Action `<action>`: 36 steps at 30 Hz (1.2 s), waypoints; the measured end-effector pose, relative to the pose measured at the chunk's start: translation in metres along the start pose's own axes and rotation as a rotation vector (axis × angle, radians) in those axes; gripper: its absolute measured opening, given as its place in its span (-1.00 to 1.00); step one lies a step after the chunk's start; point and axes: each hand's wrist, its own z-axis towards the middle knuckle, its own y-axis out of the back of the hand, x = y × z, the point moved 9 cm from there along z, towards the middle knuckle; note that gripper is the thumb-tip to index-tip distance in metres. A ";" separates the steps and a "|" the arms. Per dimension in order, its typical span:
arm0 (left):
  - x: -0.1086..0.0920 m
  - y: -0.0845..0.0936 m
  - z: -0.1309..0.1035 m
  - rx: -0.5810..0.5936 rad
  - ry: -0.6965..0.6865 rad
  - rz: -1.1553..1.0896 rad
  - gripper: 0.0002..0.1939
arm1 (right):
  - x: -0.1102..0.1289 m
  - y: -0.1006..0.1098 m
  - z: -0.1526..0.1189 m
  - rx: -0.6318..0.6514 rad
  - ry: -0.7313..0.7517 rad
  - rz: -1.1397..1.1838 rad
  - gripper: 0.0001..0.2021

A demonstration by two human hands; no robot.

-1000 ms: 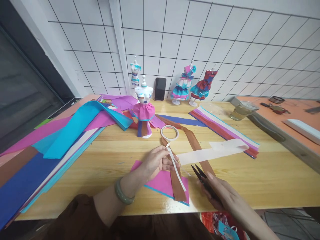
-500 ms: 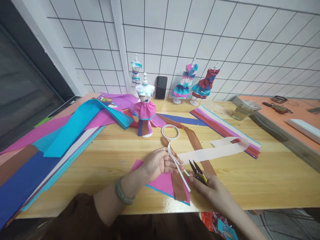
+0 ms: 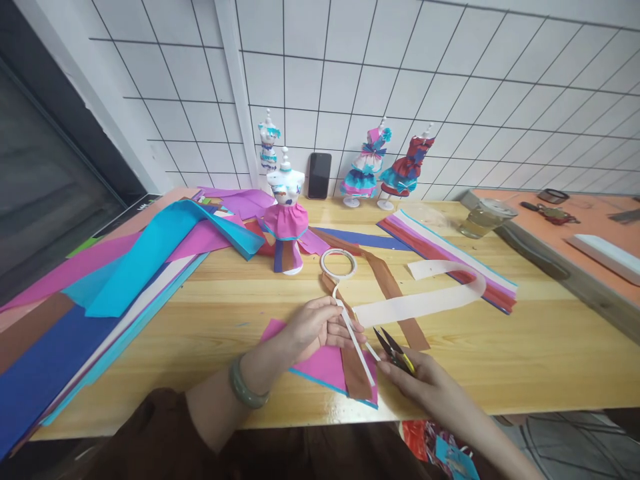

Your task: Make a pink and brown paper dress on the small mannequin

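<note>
My left hand pinches a narrow white tape strip between thumb and fingers, palm turned up. The strip runs up to a tape roll lying on the table. My right hand holds small black-and-yellow scissors, blades apart, and its fingertips touch the end of a short white strip piece. Under my hands lies a pink sheet with a blue edge, crossed by a brown strip. A pale strip curves away to the right.
A small mannequin in a pink skirt stands behind the roll. Farther back are a phone and dressed mannequins. Coloured strips cover the left side. A striped stack and a glass cup are on the right.
The view has shifted slightly. The white strip in my left hand now hangs straighter, with one strand visible instead of two. The pale strip's loop has opened out, its free end farther left.
</note>
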 end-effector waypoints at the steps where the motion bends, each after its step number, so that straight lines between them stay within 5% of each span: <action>1: 0.000 0.000 0.000 0.001 0.001 -0.003 -0.89 | -0.001 0.002 -0.001 0.010 -0.002 0.001 -0.61; 11: -0.001 0.001 0.000 -0.030 0.025 -0.017 -0.89 | -0.006 0.029 -0.007 -0.171 -0.117 -0.073 -0.56; 20: 0.001 0.006 0.003 -0.076 -0.015 0.069 -0.80 | 0.003 -0.012 -0.015 -0.042 -0.253 0.216 -0.52; 27: -0.001 0.006 0.003 -0.115 -0.034 0.109 -0.88 | 0.011 -0.025 -0.012 0.077 -0.137 0.250 -0.56; 36: -0.004 0.006 0.004 -0.111 -0.062 0.136 -0.92 | 0.003 -0.021 -0.012 0.001 -0.228 0.281 -0.53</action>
